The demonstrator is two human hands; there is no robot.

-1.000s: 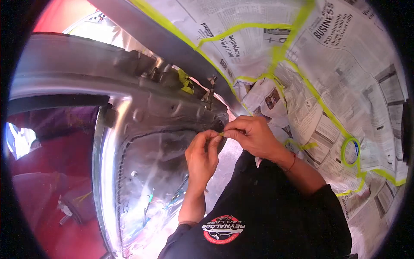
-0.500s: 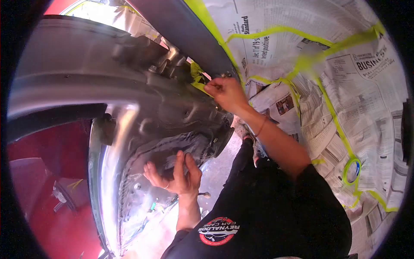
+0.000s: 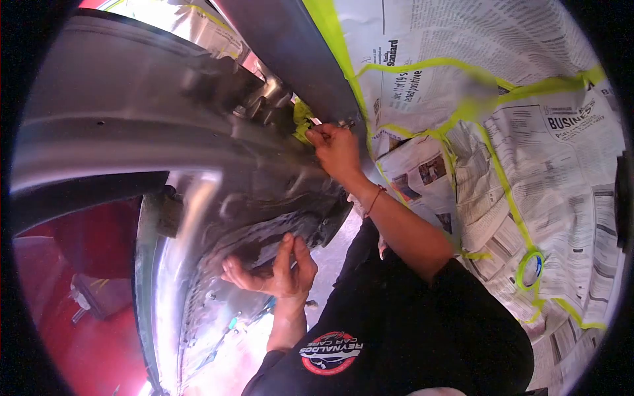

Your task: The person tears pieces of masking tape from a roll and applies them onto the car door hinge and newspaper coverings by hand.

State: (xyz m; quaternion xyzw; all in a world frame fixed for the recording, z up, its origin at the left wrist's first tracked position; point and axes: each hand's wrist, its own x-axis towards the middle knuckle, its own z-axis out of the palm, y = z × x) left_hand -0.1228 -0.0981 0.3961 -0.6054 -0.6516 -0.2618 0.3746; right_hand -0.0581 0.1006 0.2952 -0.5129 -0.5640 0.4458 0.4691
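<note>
My right hand (image 3: 337,153) is closed in a pinch on yellow-green masking tape (image 3: 302,122), in the gap between the bare grey car door (image 3: 158,112) and the door pillar (image 3: 277,39). The tape is crumpled around a door hinge (image 3: 267,92), and the fingertips hide part of it. Lower down, my left hand (image 3: 281,272) is held up before the door's inner panel, its fingers apart and nothing in them. Whether it touches the panel I cannot tell.
Newspaper sheets (image 3: 422,99), joined with yellow-green tape strips, cover the car's side at the right. A tape roll (image 3: 530,269) hangs against them. Red bodywork (image 3: 79,264) shows through the door's window opening at the left.
The strip stretched from the hinge to my right hand now looks shorter and bunched, with the fingers nearer the hinge. My left hand stays open; the whole view has shifted slightly.
</note>
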